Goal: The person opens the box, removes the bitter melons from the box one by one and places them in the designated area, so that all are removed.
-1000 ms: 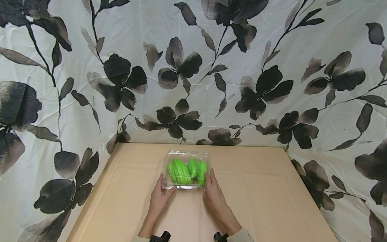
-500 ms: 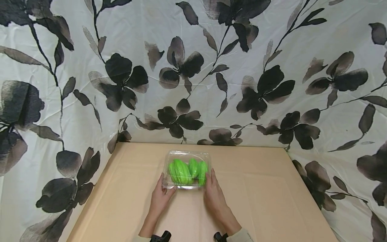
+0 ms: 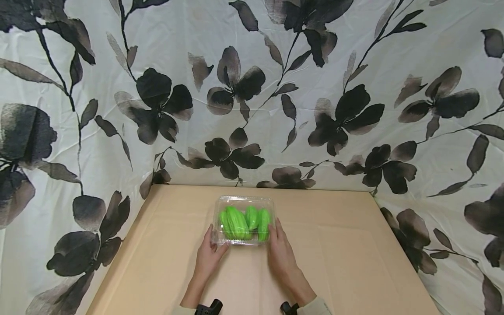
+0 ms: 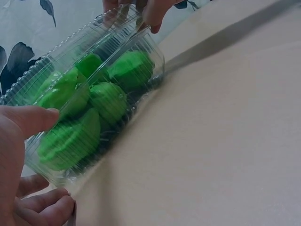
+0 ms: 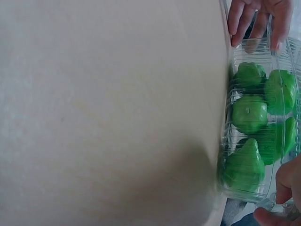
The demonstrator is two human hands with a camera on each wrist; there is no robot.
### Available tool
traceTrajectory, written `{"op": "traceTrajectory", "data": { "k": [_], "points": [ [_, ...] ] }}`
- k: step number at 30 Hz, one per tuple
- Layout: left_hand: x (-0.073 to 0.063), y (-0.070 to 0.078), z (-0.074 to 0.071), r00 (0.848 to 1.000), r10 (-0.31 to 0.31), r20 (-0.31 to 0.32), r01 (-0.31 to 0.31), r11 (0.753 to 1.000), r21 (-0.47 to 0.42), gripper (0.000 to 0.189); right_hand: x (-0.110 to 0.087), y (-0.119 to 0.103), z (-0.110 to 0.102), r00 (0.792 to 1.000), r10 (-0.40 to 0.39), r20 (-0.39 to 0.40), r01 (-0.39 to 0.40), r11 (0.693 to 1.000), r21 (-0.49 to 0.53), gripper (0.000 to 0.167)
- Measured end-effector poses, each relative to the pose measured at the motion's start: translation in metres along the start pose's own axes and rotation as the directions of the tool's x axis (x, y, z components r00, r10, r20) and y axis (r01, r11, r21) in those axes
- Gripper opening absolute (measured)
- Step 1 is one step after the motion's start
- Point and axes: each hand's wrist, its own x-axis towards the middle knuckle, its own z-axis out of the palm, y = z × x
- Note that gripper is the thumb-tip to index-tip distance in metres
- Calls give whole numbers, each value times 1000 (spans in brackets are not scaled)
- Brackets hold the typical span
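A clear plastic clamshell container (image 3: 243,200) sits near the middle of the table, its lid down. Inside lie several bright green, ridged, elongated vegetables (image 3: 237,222); their exact kind is hard to tell. My left hand (image 3: 208,256) holds the container's left side near the front corner. In the left wrist view its thumb lies along the lid's edge and its fingers curl low beside the wall. My right hand (image 3: 282,257) grips the right side near the front corner. The right wrist view shows its thumb and finger pinching around that corner, partly cut off by the frame.
A tan, board-like tabletop (image 3: 346,245) surrounds the container. Behind it and at both sides hangs a white cloth (image 3: 275,127) printed with dark flowers. Both wrists wear black camera straps (image 3: 209,307).
My right hand has shifted very slightly to the right at the container's side. The left hand and the container stay practically in place.
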Motion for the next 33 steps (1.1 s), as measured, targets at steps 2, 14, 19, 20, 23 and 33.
{"op": "traceTrajectory", "data": {
  "k": [2, 14, 19, 20, 23, 33],
  "points": [
    [0, 0, 0, 1000, -6, -3, 6, 1000, 5, 93, 0, 0, -1, 1000, 4, 0, -4, 1000, 6, 42],
    [-3, -1, 2, 999, -36, -15, 36, 999, 11, 90, 4, 0, -7, 997, 71, 41, -73, 996, 58, 39],
    [-3, -2, 1, 999, -29, -17, 29, 1000, 5, 90, 8, 3, -9, 998, 54, 23, -55, 997, 50, 44],
    [-3, -3, 2, 1000, -26, -18, 26, 1000, 1, 90, 10, 4, -10, 999, 49, 13, -50, 997, 57, 46],
    [-2, -6, 2, 1000, -18, -25, 18, 1000, -3, 89, 13, 6, -13, 999, 41, -23, -39, 996, 86, 51],
    [-3, -11, 6, 999, -20, -50, 19, 1000, -9, 87, 26, 11, -20, 986, -25, -166, 49, 988, 144, 52]
  ]
}}
